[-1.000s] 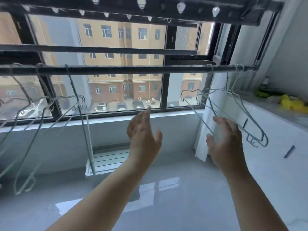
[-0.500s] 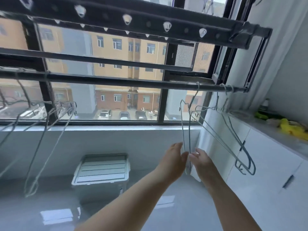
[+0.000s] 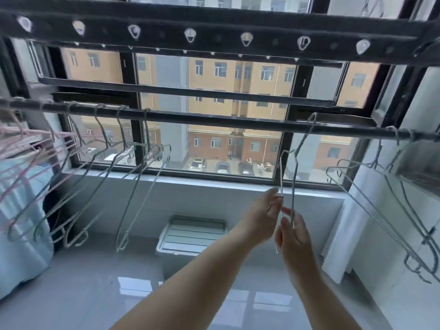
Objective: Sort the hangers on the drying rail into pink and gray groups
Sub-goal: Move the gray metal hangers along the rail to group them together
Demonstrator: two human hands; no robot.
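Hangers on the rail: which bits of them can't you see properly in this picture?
- Pink hangers, head view: cut off by the left edge and blurred, so they can't be counted.
- Held gray hanger, head view: part of its lower wire hides behind the left hand and right hand.
- Right gray hangers, head view: their tips run off the right edge.
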